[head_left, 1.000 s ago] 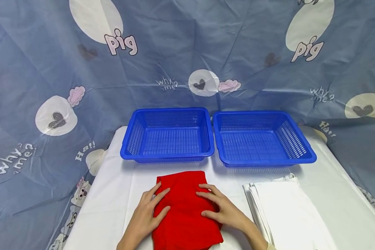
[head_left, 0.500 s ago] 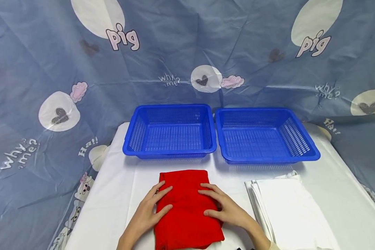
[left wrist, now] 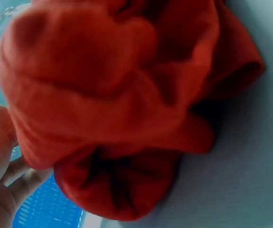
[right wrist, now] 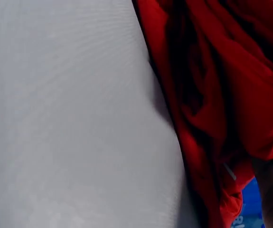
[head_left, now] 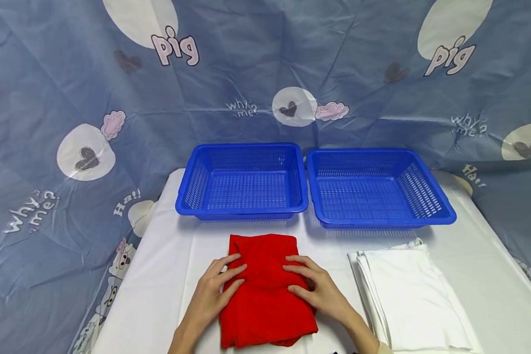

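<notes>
"What do we see at the grip?"

"A person's left hand (head_left: 212, 290) at nine o'clock and right hand (head_left: 320, 290) at three, fingers spread, resting on a folded, bright-red cloth rectangle (head_left: 265, 282). Whether any fingertip tucks beneath, we cannot tell."

"Where do we place the red cloth?"

"At six o'clock in the head view, on a smooth white tablecloth (head_left: 148, 300)."

"And beyond?"

"We find a folded white fabric stack (head_left: 418, 295) at three o'clock from the red cloth, a rectangular blue plastic mesh basket (head_left: 248, 194) near twelve, its matching blue neighbour (head_left: 358, 196) between one and two, and a printed grey-blue fabric backdrop (head_left: 221, 64) behind both."
</notes>
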A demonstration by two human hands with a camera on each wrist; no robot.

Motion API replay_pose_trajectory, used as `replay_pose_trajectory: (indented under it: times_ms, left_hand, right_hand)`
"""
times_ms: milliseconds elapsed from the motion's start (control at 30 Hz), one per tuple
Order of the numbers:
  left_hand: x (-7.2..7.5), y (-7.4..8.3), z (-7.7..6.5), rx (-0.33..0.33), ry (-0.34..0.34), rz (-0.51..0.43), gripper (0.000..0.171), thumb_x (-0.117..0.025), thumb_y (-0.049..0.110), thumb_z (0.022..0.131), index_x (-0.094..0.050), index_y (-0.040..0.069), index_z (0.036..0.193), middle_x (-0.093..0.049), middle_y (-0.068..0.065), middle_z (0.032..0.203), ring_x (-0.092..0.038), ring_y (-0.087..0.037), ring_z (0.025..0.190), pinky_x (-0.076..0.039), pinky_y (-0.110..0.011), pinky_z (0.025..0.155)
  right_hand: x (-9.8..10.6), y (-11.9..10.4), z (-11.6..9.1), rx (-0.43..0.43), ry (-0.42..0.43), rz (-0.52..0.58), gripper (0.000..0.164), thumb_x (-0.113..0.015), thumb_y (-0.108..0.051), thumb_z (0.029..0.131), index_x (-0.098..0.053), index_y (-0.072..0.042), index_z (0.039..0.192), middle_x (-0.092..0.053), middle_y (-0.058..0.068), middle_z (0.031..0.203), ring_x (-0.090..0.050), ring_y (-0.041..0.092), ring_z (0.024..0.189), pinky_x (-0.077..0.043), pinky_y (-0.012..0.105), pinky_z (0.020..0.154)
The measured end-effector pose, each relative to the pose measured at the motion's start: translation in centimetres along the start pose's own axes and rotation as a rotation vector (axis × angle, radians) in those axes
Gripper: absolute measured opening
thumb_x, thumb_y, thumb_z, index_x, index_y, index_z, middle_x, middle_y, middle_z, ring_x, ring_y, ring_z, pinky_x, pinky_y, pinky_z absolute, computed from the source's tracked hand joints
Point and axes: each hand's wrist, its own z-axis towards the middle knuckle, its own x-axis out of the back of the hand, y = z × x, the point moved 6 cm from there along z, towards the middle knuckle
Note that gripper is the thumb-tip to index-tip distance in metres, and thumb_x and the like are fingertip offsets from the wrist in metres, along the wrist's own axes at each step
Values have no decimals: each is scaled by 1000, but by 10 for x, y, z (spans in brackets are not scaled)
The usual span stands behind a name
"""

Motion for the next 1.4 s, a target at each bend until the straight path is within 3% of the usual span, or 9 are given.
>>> replay_pose_trajectory:
  times_ms: [167, 333, 667, 833, 1067, 1400]
  left_hand:
    - [7, 2, 4, -43, 54, -50, 39, -74, 10, 69, -66, 20, 107, -55, 0, 119, -50, -13, 109, -44, -26, 88]
    - [13, 6, 13, -62, 50, -72, 38, -74, 11, 70, -66, 20, 106, -55, 3, 118, -50, -12, 109, -44, -22, 89]
    - [30, 16, 44, -172, 65, -105, 37, -72, 8, 72, -66, 15, 107, -54, -2, 120, -50, -14, 110, -42, -14, 88]
    - [45, 16, 63, -199, 106, -121, 37, -71, 7, 72, -66, 14, 107, -54, -4, 120, -50, -16, 108, -41, -13, 84]
    - [64, 11, 93, -204, 132, -106, 35, -71, 10, 73, -66, 15, 107, -55, -4, 121, -50, -19, 112, -40, -29, 95]
    - [72, -9, 142, -193, 136, -101, 30, -69, 12, 76, -67, 14, 105, -55, -3, 121, -51, -18, 110, -40, -38, 94]
  right_hand:
    - [2, 6, 2, 4, 0, 13, 37, -65, -19, 80, -58, -20, 116, -48, 1, 127, -44, 15, 120, -37, 14, 96]
    - [9, 2, 7, 4, 3, 33, 38, -65, -19, 80, -57, -19, 117, -48, 1, 127, -44, 15, 120, -41, 16, 92]
    - [32, -37, 29, 59, 62, 19, 40, -67, -2, 76, -59, -7, 114, -48, 11, 125, -55, 19, 100, -47, 17, 55]
    - [42, -39, 49, 57, 52, -20, 40, -66, -8, 78, -58, -13, 117, -45, 5, 129, -50, 19, 112, -52, 22, 65]
    - [53, -33, 78, 62, 51, -63, 40, -64, -21, 81, -56, -22, 120, -42, -4, 133, -45, 12, 118, -52, 19, 67]
    - [65, -27, 125, 76, 66, -83, 40, -65, -19, 80, -57, -14, 119, -41, 2, 133, -44, 18, 118, -54, 26, 65]
